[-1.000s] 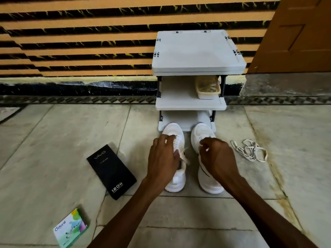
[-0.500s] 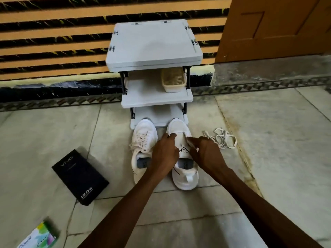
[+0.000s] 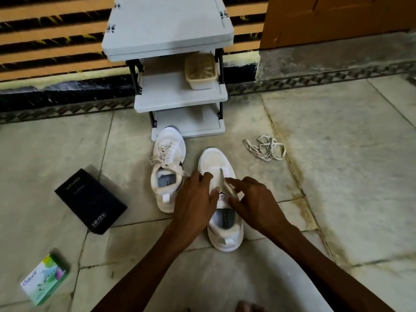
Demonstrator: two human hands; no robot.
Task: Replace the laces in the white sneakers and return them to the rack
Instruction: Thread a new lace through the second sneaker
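Sneaker (image 3: pixel 213 161) gripped btwn L hand (image 3: pixel 193 199), R hand (image 3: pixel 254 203).

Pale stone-tile floor (image 3: pixel 337 176), stained brown along a joint at right. A white three-tier rack (image 3: pixel 166 30) stands on it against the wall, with a beige tub (image 3: pixel 201 70) on the right of its middle shelf. Two white sneakers lie before the rack, toes towards it: the laced left sneaker (image 3: pixel 167 167), toe at the rack's foot, and the right sneaker (image 3: pixel 216 161) just beside it, nearer the camera. Loose laces (image 3: pixel 265 147) lie to their right, a black box (image 3: pixel 90 199) to their left, and a green box (image 3: pixel 44 279) nearer still at far left
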